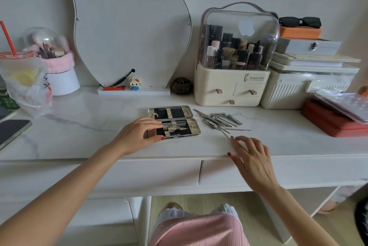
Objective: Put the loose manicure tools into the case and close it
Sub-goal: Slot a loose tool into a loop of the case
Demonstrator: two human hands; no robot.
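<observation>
Case [173, 121] lies open flat mid-desk, both halves up, hinge running left-right. Near half already has a couple of tools under its centre strap; far half looks empty, just strap & clips. Left hand [139, 133] rests on the near half's left end, fingers straight and laid over the edge, thumb at the front rim. Steadying, not gripping.

Loose tools [219, 120] sit in a jumbled pile just right of the case: nail clippers, nippers, a few thin picks, all crossing each other. One thin pick [226, 133] sticks out toward the desk's front edge. Right hand [252, 156] is right at its near tip, fingers loosely spread, index and thumb apart, nothing pinched yet afaict.

Doing it well, imo: pinch that pick low on its shaft, lift it clear w/o dragging the pile, then slide it under a strap lengthwise while the left hand keeps the case from skating on the slick marble top. Pick is close to the edge, so a nudge could send it off.

Around: cosmetics organizer [235, 56] behind the pile, red box [330, 120] to the right, phone [12, 132] far left, bagged drink [23, 78] back left. None blocks the path btw pile and case; the tangle itself is the snag.
</observation>
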